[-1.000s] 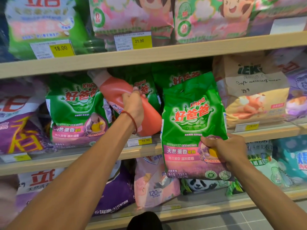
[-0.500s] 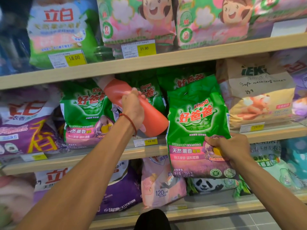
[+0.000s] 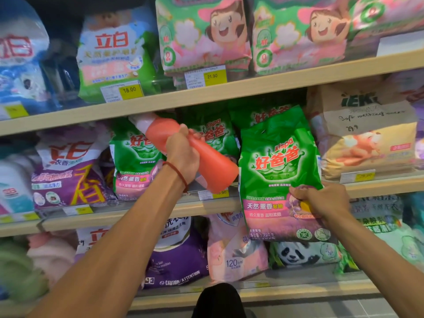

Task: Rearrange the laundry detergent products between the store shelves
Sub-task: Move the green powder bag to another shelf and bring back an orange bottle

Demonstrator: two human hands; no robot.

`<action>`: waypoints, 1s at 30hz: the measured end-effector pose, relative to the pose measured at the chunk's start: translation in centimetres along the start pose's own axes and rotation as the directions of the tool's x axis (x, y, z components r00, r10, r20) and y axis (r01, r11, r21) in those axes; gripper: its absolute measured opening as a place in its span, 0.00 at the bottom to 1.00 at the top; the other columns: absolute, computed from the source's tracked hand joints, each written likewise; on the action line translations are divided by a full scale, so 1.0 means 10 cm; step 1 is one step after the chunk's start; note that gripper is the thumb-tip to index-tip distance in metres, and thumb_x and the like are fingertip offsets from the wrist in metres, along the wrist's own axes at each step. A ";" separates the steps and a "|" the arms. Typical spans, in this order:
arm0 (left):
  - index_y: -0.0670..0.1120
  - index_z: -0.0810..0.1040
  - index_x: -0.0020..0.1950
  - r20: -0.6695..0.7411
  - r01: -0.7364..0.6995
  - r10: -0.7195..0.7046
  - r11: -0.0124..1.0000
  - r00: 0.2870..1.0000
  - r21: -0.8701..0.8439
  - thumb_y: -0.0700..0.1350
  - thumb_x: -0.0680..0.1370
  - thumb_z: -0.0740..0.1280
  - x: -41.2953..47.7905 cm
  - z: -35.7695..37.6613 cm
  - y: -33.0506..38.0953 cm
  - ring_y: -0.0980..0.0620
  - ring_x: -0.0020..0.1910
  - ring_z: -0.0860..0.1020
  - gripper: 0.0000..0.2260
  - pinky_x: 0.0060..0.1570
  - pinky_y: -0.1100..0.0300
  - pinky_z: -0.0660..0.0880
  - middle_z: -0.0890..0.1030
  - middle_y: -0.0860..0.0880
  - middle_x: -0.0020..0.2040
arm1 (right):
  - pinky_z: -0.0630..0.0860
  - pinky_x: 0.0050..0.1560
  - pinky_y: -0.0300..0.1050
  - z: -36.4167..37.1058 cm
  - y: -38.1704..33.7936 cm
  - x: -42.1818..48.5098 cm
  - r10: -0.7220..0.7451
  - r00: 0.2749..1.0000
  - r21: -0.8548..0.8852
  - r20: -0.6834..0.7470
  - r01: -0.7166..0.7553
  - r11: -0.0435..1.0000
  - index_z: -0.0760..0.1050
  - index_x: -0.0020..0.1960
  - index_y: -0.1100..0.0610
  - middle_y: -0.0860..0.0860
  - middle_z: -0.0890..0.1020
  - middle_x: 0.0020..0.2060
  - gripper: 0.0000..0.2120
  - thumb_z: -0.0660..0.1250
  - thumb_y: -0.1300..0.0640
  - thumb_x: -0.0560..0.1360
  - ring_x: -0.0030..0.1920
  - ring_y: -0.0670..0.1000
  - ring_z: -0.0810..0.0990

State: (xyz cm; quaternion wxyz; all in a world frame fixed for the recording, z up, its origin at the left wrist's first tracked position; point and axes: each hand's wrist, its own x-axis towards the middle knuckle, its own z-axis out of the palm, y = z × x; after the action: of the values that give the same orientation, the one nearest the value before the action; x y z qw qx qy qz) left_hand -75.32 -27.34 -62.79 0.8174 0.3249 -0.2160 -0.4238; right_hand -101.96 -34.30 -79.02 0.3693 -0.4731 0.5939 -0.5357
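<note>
hands are both gripping: left hand (image 3: 183,154) is clutching the tilted orange bottle (image 3: 195,154), right hand (image 3: 321,199) is pinching the green detergent bag (image 3: 278,171) (lower corner).

A thin red string (image 3: 176,172) is tied round the wrist of the left hand (image 3: 183,154). The left arm (image 3: 114,237) and the right arm (image 3: 378,249) are bare, and so is the right hand (image 3: 321,200). Low in the middle sits a round black shape (image 3: 218,299), a shoe or a knee; I cannot tell which.
</note>
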 end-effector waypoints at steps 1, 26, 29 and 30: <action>0.45 0.68 0.39 -0.006 -0.002 0.002 1.000 1.000 -0.014 0.39 0.86 0.57 -0.03 0.00 0.04 0.54 0.31 0.67 0.15 0.39 0.60 0.70 0.68 0.49 0.34 | 0.75 0.34 0.49 0.00 -0.01 -0.01 0.001 1.000 -0.009 0.005 0.000 1.000 0.84 0.30 0.53 0.48 0.83 0.23 0.18 0.87 0.43 0.53 0.31 0.55 0.80; 0.41 0.66 0.50 -0.032 -0.231 0.318 0.750 0.948 0.619 0.55 0.83 0.61 0.09 -1.02 0.16 0.52 0.25 0.68 0.16 0.35 0.50 0.71 0.69 0.49 0.29 | 0.85 0.51 0.64 1.08 -0.98 -0.13 0.105 0.920 0.365 0.378 -0.253 0.896 0.79 0.49 0.71 0.61 0.87 0.35 0.22 0.85 0.65 0.62 0.36 0.58 0.86; 0.43 0.65 0.48 -0.022 -0.250 0.338 0.736 0.941 0.629 0.58 0.80 0.61 0.20 -1.07 0.11 0.50 0.26 0.68 0.18 0.34 0.51 0.69 0.69 0.52 0.26 | 0.84 0.54 0.67 1.25 -1.04 -0.05 0.153 0.910 0.339 0.385 -0.294 0.894 0.80 0.55 0.72 0.64 0.87 0.42 0.26 0.85 0.64 0.62 0.42 0.60 0.87; 0.44 0.63 0.46 -0.036 -0.247 0.340 0.748 0.940 0.616 0.58 0.80 0.62 0.24 -1.05 0.09 0.50 0.26 0.68 0.18 0.33 0.53 0.68 0.70 0.54 0.25 | 0.84 0.54 0.66 1.30 -1.05 -0.02 0.166 0.905 0.330 0.391 -0.307 0.893 0.79 0.59 0.72 0.64 0.87 0.44 0.30 0.85 0.63 0.62 0.44 0.61 0.87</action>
State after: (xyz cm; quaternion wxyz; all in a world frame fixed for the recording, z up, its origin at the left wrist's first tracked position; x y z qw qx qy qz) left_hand -66.89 -25.31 -69.26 0.7411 0.5596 -0.3277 -0.1739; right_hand -87.84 -37.59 -70.66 0.6186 -0.4027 0.4552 -0.4980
